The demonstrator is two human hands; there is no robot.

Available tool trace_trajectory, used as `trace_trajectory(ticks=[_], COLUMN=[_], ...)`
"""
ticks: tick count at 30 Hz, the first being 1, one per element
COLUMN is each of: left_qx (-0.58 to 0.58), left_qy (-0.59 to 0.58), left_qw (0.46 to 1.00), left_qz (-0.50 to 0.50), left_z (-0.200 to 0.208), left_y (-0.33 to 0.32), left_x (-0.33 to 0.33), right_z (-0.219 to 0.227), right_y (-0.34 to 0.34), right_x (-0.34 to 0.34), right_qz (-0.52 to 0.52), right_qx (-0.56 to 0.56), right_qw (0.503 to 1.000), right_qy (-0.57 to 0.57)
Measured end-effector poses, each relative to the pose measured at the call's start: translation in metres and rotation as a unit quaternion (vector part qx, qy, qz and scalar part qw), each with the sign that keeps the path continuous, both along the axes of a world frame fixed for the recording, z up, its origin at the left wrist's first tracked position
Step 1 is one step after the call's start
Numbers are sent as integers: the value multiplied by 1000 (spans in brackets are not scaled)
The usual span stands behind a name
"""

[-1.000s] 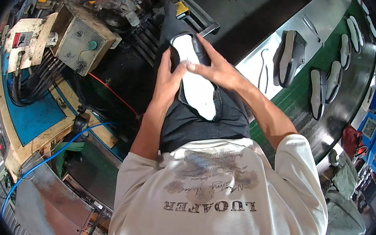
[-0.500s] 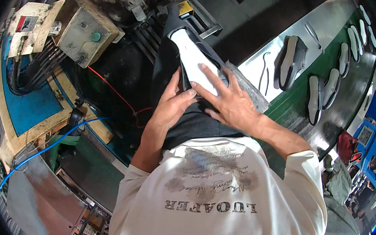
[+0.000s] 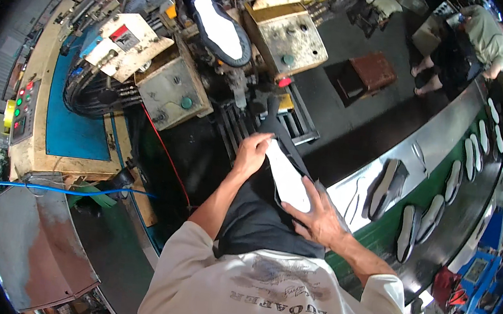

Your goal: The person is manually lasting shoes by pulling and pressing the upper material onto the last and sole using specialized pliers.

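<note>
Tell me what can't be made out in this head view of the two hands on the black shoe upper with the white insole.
- Right hand covers the near end of the white insole.
- Left hand: fingertips curl behind the black shoe upper, so the grip there is hidden.
- Shoes on the conveyor: too small and bent by the rim.

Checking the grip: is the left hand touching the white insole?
Touching. The head view shows the left hand curled over the far end of the white insole.
</note>
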State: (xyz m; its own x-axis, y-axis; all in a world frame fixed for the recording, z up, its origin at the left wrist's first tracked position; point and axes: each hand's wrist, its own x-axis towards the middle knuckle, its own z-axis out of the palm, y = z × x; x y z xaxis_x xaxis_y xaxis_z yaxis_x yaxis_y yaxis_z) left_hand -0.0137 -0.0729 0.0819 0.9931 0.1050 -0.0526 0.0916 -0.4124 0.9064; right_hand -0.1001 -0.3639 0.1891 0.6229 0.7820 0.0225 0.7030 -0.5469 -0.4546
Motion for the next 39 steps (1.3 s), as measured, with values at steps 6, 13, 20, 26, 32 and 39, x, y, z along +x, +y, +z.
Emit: trace_trajectory(ticks=[6,13,20,26,32,39], left_qx=[-334,-525,-538,-623,-679,-696], left_qy=[-123,28,7,-6,-20,12], left_qw=[905,826,841,779,721,698], left_qz=[231,203,60,70,138,167], left_z=[56,149,197,160,119,110], left_y=[135,186,161,155,140,100], left_x=[102,247,88,-67,-161,-199], right_z=[29,96,112,68,59,64], right_y=[-2,72,202,269,289,285], right_x=[36,163,294,321,302,316], right_qz=[-78,-73,-18,-43,-55,27], right_qx=[83,132,152,163,128,35], right_qw=[992,983,980,978,982,952], right_qy=[47,-103,-125,-125,-126,-303])
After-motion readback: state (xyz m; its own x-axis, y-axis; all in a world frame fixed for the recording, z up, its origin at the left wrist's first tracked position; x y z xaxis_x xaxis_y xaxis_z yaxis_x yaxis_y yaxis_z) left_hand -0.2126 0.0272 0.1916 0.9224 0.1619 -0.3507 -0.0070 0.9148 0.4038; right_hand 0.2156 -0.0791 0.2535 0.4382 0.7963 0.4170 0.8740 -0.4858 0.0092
